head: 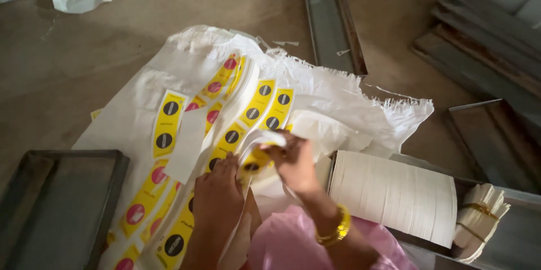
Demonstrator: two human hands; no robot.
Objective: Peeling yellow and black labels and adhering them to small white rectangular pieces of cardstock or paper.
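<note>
**On the floor, over a spread white sack: hands working a strip of yellow labels**

On the white woven sack [338,92] laid over the floor, rows of yellow label strips [256,109] with dark and red round marks lie fanned out. The left hand [217,194] presses flat, fingers down and loosely spread, on the strips near the lower middle, pinning them rather than gripping. The right hand [296,163], a gold bangle [336,229] on its wrist, is closed around a curled strip [256,154] that arcs up off the pile between the two hands, its white backing showing.

The step in hand looks like separating or peeling one strip from the rest. The next move would seem to call for a steady pull with the right hand while the left keeps the pile from sliding.

To the right a stack of white sheets [394,194] leans in a metal tray [510,236], beside a banded bundle of paper [479,216]. Another grey tray [62,208] sits at the lower left.
</note>
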